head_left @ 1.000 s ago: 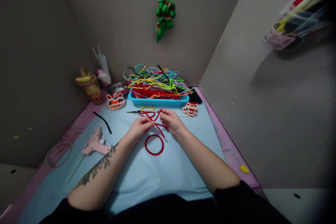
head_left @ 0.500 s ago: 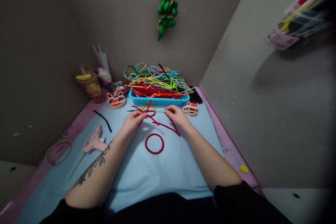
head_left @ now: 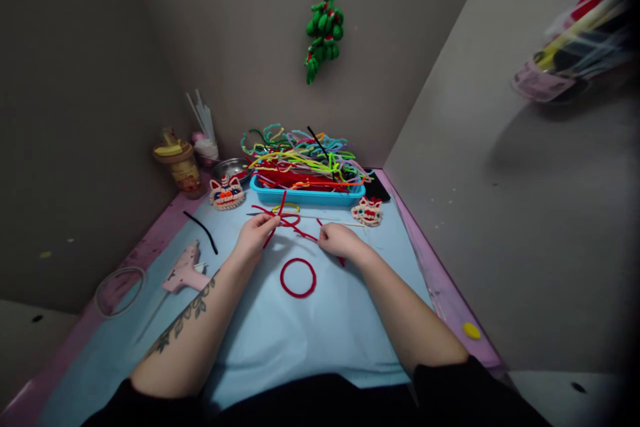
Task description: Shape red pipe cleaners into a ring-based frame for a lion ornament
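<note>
Pinched between the fingers of my left hand (head_left: 256, 233) are crossed red pipe cleaners (head_left: 283, 203), with ends sticking out above and below. My right hand (head_left: 340, 240) is closed on a bent red pipe cleaner (head_left: 306, 235); one tip shows above the fist and its bend below. Below both hands a red pipe cleaner ring (head_left: 298, 277) lies flat on the blue cloth (head_left: 300, 333). Scissors with yellow handles (head_left: 286, 208) lie just behind the red pieces, partly covered by them.
A blue tray (head_left: 307, 197) heaped with coloured pipe cleaners stands at the back. Lion-face pieces sit left (head_left: 227, 193) and right (head_left: 367, 212) of it. On the left lie a pink glue gun (head_left: 185, 270) and a black pipe cleaner (head_left: 201, 231). A metal bowl (head_left: 231, 171) stands behind.
My right hand has moved down along the bent red pipe cleaner and now closes round its middle. My left hand keeps its pinch. The whole view has shifted slightly.
</note>
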Motion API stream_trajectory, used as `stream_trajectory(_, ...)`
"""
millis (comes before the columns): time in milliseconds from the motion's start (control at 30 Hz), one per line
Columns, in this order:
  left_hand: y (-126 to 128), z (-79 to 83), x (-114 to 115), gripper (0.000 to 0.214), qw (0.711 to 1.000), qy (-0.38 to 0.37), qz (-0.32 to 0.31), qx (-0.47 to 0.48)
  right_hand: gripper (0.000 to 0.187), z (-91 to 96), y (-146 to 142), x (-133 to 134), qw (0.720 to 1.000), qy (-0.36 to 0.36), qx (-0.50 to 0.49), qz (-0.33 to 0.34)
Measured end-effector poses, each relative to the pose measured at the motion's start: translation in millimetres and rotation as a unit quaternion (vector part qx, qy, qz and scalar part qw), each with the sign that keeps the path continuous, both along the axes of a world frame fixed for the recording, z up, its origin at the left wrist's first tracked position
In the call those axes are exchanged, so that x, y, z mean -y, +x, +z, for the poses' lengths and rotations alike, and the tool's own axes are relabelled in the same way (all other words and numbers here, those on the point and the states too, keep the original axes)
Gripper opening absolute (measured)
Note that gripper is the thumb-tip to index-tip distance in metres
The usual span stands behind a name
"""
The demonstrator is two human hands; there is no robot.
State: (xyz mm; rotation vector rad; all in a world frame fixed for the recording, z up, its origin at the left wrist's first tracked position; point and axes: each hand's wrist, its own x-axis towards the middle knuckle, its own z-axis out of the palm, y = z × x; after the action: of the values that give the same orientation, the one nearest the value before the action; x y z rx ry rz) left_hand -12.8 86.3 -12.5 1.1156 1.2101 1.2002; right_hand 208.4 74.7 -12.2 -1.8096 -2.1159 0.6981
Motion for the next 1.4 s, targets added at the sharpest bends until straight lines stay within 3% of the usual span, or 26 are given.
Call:
stream_trajectory(133,4.7,1.6,4.8,0.033,0.999,-0.002,-0.036,0.007,0.013,0.8,4.7,-5.3,0.976,0.024,-0.206,-0.061)
stream_trajectory(267,10.2,3.2,11.8,0.035,0.996,-0.017,-0.08,0.029,0.021,1.1,-6.4,-3.8,0.906,-0.009,-0.418,-0.067)
stream_trajectory(400,10.9,4.6,15.7,0.037,0.985,-0.037,-0.143,0.084,0.028,3.8,-21.5,3.6,0.853,-0.054,-0.517,-0.052)
stream_trajectory(667,10.3,5.4,17.1,0.031,0.978,-0.016,-0.203,0.049,0.027,11.6,-34.6,14.8,0.824,-0.097,-0.557,-0.022)
stream_trajectory(1167,13.8,1.9,17.2,0.033,0.983,-0.018,-0.169,0.07,0.021,-3.7,-42.1,14.9,0.821,-0.078,-0.565,-0.003)
stream_trajectory(1400,17.5,4.2,19.6,0.034,0.982,-0.03,-0.158,0.096,0.024,-8.1,-44.7,13.3,0.804,-0.091,-0.587,-0.004)
